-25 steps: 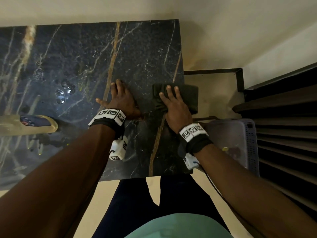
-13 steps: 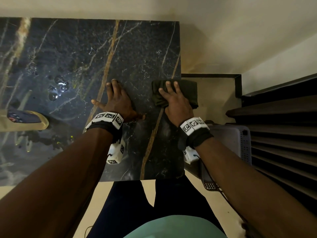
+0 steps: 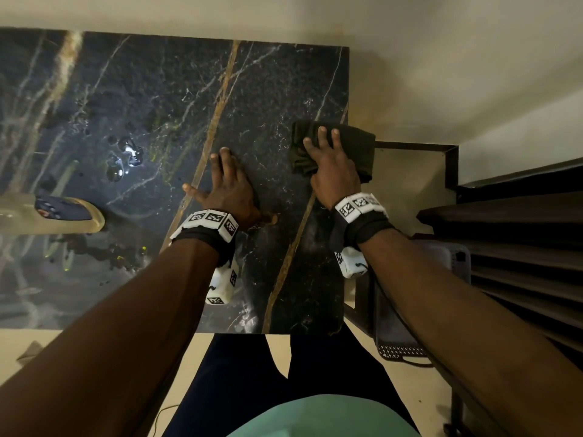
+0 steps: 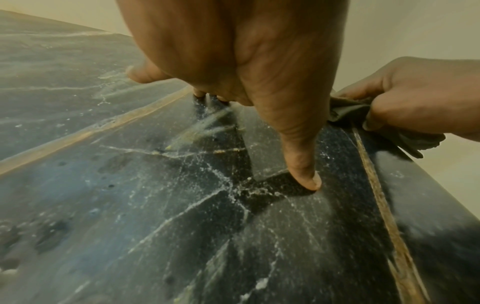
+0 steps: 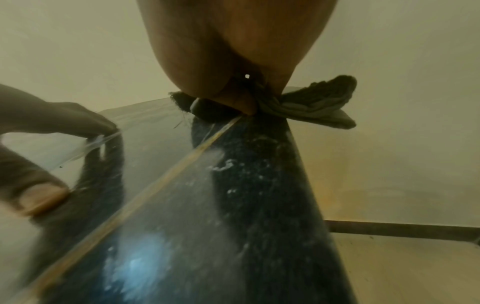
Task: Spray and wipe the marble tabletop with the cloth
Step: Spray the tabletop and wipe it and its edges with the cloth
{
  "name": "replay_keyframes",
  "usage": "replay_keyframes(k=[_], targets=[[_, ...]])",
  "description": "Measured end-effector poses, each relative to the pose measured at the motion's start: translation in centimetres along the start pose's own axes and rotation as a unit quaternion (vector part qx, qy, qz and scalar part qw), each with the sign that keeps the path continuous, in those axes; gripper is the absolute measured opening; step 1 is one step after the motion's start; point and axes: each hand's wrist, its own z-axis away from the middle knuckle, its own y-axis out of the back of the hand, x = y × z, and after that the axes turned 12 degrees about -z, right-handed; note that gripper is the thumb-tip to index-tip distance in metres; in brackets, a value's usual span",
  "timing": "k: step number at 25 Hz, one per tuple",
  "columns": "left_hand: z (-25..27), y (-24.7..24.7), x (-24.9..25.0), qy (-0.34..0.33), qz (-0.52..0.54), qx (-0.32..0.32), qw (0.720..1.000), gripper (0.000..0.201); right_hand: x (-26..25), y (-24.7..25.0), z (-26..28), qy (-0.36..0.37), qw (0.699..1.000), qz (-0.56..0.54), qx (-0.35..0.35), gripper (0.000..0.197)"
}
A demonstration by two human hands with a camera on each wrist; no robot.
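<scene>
The black marble tabletop (image 3: pixel 176 99) with gold and white veins fills the left of the head view. A dark cloth (image 3: pixel 353 146) lies at its right edge and partly hangs over it. My right hand (image 3: pixel 331 165) lies on the cloth with fingers stretched forward, and the thumb pinches its bunched near side (image 4: pixel 345 111). My left hand (image 3: pixel 230 190) rests flat on the bare marble a little to the left, fingers spread, thumb (image 4: pixel 303 176) touching the stone. The right wrist view shows the cloth (image 5: pixel 317 107) bunched under my palm. No spray bottle is in sight.
Water drops (image 3: pixel 126 156) sit on the marble to the left of my hands. A beige object with a dark piece on it (image 3: pixel 63 216) is at the table's left. A grey perforated basket (image 3: pixel 441 260) and dark slats (image 3: pixel 530 247) stand right of the table.
My right hand has pushed the cloth away from me along the table's right edge. The left hand has stayed flat in nearly the same spot.
</scene>
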Motion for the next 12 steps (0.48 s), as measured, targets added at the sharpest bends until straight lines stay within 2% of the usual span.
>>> replay_keyframes(k=[5, 12], targets=[[-0.3, -0.1, 0.2, 0.006, 0.009, 0.004, 1.000, 0.155, -1.4, -2.1, 2.1, 0.007, 1.000, -0.008, -0.022, 0.075], [-0.5, -0.3, 0.4, 0.015, 0.020, 0.000, 1.000, 0.157, -3.5, -1.0, -0.6, 0.044, 0.998, 0.004, -0.037, 0.070]])
